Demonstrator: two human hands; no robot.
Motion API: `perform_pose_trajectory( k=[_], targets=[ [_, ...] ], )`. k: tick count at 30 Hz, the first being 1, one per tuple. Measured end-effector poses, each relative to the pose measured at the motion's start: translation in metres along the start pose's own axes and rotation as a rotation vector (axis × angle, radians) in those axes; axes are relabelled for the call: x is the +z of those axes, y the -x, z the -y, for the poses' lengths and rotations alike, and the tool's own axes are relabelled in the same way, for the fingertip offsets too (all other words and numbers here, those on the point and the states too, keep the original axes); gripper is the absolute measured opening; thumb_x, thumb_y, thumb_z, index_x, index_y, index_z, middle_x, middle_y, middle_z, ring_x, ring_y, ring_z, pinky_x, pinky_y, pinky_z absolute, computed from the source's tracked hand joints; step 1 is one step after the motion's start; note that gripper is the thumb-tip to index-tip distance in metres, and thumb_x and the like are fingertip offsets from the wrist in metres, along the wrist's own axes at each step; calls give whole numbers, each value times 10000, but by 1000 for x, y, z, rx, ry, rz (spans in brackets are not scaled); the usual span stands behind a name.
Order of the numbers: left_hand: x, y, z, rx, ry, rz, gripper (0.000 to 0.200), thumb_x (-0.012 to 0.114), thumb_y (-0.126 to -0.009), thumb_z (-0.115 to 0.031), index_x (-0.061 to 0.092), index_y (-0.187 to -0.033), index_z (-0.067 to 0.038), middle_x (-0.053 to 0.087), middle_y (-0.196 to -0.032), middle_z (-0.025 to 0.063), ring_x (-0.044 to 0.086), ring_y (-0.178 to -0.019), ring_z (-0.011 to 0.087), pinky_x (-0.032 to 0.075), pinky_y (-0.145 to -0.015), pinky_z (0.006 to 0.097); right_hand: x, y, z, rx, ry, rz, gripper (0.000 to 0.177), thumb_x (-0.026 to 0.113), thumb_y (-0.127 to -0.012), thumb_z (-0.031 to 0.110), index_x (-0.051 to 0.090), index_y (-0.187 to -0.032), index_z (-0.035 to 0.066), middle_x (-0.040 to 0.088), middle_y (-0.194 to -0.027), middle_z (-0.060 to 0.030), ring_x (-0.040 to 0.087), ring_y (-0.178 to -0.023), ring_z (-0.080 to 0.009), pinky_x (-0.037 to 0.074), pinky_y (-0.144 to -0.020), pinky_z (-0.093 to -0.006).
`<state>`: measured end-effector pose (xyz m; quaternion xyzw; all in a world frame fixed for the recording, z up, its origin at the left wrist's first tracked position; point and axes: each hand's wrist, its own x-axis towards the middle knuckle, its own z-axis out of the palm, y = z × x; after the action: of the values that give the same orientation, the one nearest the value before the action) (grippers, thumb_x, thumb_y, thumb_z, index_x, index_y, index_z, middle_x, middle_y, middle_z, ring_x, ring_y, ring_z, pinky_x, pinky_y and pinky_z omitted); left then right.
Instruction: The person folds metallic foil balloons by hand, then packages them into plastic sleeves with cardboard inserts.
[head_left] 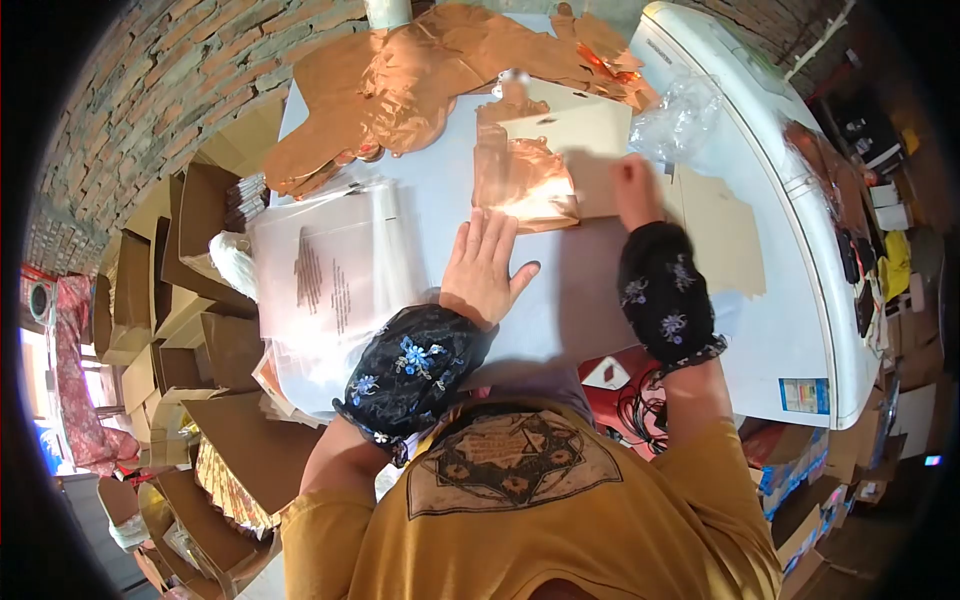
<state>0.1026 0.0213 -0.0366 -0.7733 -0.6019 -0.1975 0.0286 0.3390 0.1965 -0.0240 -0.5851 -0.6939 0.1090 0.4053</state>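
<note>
My left hand (488, 265) lies flat with its fingers stretched out, fingertips at the near edge of a shiny copper-coloured foil piece (525, 180). That foil rests on a beige card (595, 130) and catches bright light. My right hand (636, 192) is curled closed over the card's right side; what its fingers hold, if anything, is hidden. To the left is a stack of clear plastic bags (335, 265) with dark printed text. A heap of copper-coloured foil pieces (390, 85) spreads along the far side. Beige cards (715, 230) lie right of my right hand.
The white work surface (540, 330) has a raised white edge (790, 200) at right. Crumpled clear plastic (678, 120) lies near it. Open cardboard boxes (240, 450) crowd the left, by a brick wall (150, 90). Dark cables (643, 410) hang below the near edge.
</note>
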Motion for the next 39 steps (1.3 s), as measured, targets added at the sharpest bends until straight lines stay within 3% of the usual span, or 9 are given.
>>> perform_pose_trajectory(
  k=[3,5,8,10,12,15,21,33,39],
  targets=[
    [0,0,0,-6,3,4,732,435,-978,-542,353,-1471,-7,314,-1545,203,255,-1440,399,231,-1163,492,-56,-21,14,-140,-36,-279,177,570,-946,194,543,-902,24,561,-793,-124,548,-735,-270,440,-677,-385],
    [-1,0,-1,-10,12,8,735,432,-978,-545,350,-1474,-9,309,-1549,204,243,-1445,402,228,-1165,494,-86,-15,42,-4,-183,-373,196,580,-952,200,531,-892,20,547,-760,-91,523,-690,-225,430,-660,-364],
    [0,-1,-2,-7,2,-32,722,435,-976,-545,371,-1461,-14,347,-1524,203,269,-1434,387,236,-1159,491,-74,5,21,-9,-425,-206,219,609,-941,228,541,-901,24,545,-743,-51,496,-679,-174,428,-664,-333],
    [0,-1,-1,-3,-3,-20,705,440,-975,-541,395,-1443,-16,392,-1490,199,306,-1414,367,247,-1151,487,-47,35,30,200,-483,-8,215,635,-926,246,552,-926,47,558,-736,-76,521,-676,-197,442,-678,-344],
    [-4,-2,-1,-2,2,45,684,447,-974,-534,421,-1421,-17,440,-1448,194,348,-1387,344,260,-1141,482,-23,57,28,92,-121,178,230,669,-888,249,553,-946,60,602,-839,-118,576,-753,-249,466,-730,-374],
    [-14,-3,-5,-16,48,69,705,450,-967,-528,395,-1437,-6,401,-1484,176,292,-1421,332,202,-1176,469,-13,75,56,-195,367,-5,227,675,-861,235,591,-976,59,622,-1007,-141,598,-940,-308,486,-820,-409],
    [-8,-4,-2,12,15,24,710,440,-969,-528,388,-1437,4,391,-1488,186,280,-1429,332,183,-1180,478,21,59,77,-642,-67,300,323,653,-873,244,663,-1157,91,604,-1243,-105,533,-1150,-315,445,-984,-417],
    [-32,2,-13,-34,78,-45,553,534,-953,-397,474,-1352,-19,437,-1430,201,323,-1402,359,236,-1151,505,31,50,71,-652,-99,336,350,662,-876,260,645,-1191,109,591,-1278,-91,524,-1142,-318,422,-989,-427],
    [-83,-12,3,-250,173,24,320,556,-945,-267,607,-1179,-54,625,-1107,145,586,-1051,337,448,-923,476,32,52,72,-667,-86,304,360,681,-853,262,648,-1189,134,595,-1259,-79,529,-1116,-322,435,-974,-428]
  ],
)
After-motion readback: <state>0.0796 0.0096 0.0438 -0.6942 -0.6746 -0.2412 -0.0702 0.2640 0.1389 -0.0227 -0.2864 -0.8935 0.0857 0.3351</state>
